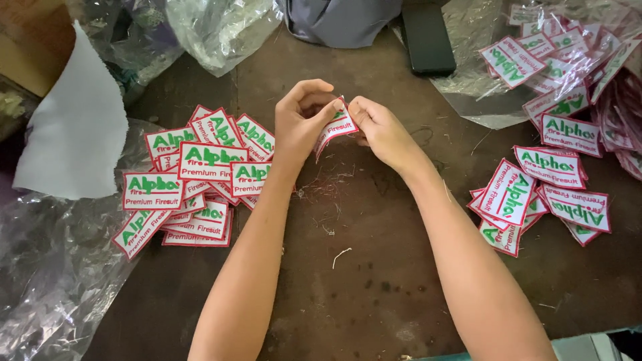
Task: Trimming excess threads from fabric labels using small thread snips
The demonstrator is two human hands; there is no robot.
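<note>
left hand [302, 120] and right hand [380, 128] both pinching one white red-edged patch [334, 130] above bench [361, 267] centre; patch piles left [190, 180], right [535, 194]. risk: loose pinch lets patch drop among thread scraps.

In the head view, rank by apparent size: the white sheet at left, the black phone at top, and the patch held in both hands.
1. White sheet, clearly the largest.
2. Black phone, though its top is cut off by the frame.
3. Patch, smallest; it is bent and partly hidden by the left hand and right hand, so it shows less than its full size.
</note>
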